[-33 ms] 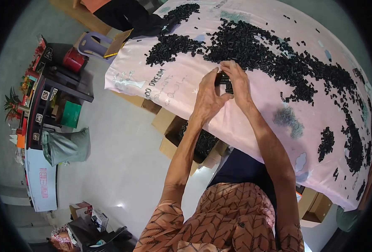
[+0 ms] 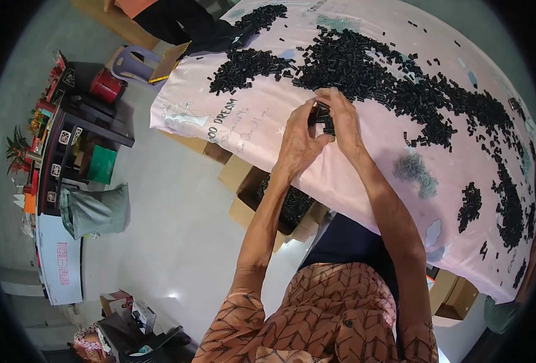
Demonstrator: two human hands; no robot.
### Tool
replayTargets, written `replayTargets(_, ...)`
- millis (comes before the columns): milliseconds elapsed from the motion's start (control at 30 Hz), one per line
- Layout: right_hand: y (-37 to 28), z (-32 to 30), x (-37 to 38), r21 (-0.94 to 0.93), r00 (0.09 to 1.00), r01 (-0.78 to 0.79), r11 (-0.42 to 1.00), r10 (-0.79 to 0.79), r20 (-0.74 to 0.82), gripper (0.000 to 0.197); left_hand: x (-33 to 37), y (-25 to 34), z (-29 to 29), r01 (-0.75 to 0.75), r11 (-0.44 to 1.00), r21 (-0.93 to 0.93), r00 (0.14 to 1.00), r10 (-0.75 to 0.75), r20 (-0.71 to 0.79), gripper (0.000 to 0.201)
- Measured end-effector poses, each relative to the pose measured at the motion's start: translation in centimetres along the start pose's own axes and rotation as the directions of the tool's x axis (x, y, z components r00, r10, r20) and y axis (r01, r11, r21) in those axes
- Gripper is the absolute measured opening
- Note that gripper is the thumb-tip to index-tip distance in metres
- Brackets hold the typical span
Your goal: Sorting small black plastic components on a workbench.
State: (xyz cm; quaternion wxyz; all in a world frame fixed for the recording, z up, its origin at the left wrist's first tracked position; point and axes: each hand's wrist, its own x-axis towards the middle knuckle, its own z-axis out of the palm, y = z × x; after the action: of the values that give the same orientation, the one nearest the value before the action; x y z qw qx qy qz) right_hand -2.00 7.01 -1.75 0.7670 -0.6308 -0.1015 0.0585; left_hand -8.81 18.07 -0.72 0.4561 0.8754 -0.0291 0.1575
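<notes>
My left hand (image 2: 300, 144) and my right hand (image 2: 346, 124) come together over the near side of the cloth-covered table. Between them is a cluster of small black pieces (image 2: 324, 120), short and tube-like. The fingers of both hands curl round this cluster, with the left thumb along its near side. Part of it is hidden by my fingers. Just beyond my fingertips spreads a large heap of similar black pieces (image 2: 340, 63).
A pink printed cloth (image 2: 262, 136) covers the table. A smaller heap (image 2: 250, 66) lies to the left, and others run along the right. An open carton (image 2: 243, 175) with black pieces stands below the edge. Another person (image 2: 177, 21) is at the far left.
</notes>
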Motion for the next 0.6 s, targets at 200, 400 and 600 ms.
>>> replayTargets(200,0.0,-0.1,-0.9,-0.029,0.998,0.016,0.999,-0.014,0.063,0.047,-1.5,0.5,0.0,-0.049,0.998,-0.049,0.998,0.046,-0.047,0.075)
replayTargets(400,-0.2,0.6,-1.7,-0.129,0.998,0.054,0.990,-0.049,0.038,0.038,-4.0,-0.6,0.8,-0.167,0.986,-0.025,0.907,0.144,-0.395,0.068)
replayTargets(600,0.6,1.8,-1.7,-0.250,0.986,0.167,0.954,-0.158,0.055,0.037,-7.0,-0.7,2.1,-0.048,0.976,-0.213,0.759,-0.103,-0.642,0.046)
